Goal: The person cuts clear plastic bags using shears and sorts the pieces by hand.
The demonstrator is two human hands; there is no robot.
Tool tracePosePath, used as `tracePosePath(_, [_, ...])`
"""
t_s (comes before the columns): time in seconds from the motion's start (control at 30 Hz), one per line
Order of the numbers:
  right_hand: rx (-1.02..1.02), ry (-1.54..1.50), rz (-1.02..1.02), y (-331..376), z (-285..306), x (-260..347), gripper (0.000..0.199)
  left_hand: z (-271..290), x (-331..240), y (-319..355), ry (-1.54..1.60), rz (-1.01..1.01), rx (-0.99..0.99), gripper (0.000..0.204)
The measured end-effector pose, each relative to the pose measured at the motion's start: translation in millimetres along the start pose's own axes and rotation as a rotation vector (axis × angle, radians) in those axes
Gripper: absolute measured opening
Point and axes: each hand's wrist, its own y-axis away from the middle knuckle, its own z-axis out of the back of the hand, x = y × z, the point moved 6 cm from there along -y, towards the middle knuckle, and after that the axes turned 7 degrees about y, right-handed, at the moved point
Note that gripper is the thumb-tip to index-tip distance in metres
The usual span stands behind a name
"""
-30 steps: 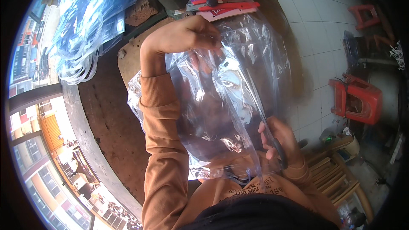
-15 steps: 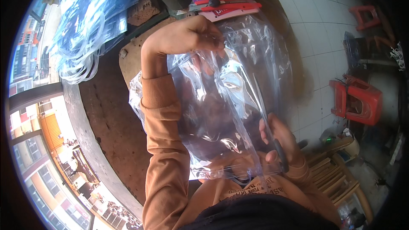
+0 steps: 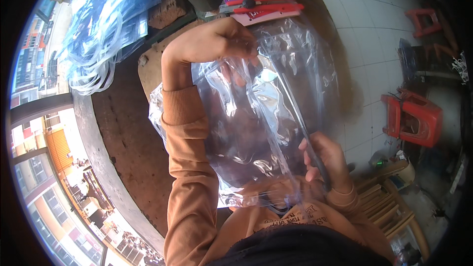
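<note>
A large sheet of clear, shiny plastic film is spread in front of me, creased and reflecting light. With its wrist bent over, my left hand grips the film near its far part; some fingertips show through the plastic. My right hand, lower at the right, is closed around the dark handles of a pair of long scissors. They are seen almost edge-on, with their blades slanting up and left along a fold of the film. Whether the blades are apart is not clear.
Clear plastic bags with pale handles are heaped at the far left. A red-handled tool lies on a colourful package beyond the film. Red stools and a slatted wooden seat stand on the right, beside the tiled floor.
My right hand and the scissors have moved slightly up and to the left, carrying the blades farther along the film. My left hand keeps its grip, almost still.
</note>
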Motion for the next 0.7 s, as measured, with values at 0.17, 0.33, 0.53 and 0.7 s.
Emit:
tracePosePath(0.17, [0.081,-0.115,0.075,-2.3,0.8,-7.4,0.065,-1.2,3.2,-0.7,0.032,0.030,0.030,0.020])
tracePosePath(0.33, [0.089,-0.082,0.131,-6.1,-4.0,-5.6,0.069,-1.3,4.2,-0.8,0.026,-0.016,0.041,0.021])
tracePosePath(0.53, [0.059,-0.128,0.060,-7.5,-4.4,-3.0,0.067,0.3,4.0,-1.5,-0.015,-0.046,-0.001,0.019])
tracePosePath(0.7, [0.016,-0.058,0.035,-6.4,-0.5,-2.1,0.064,-0.5,3.3,-0.2,0.022,-0.010,0.005,0.019])
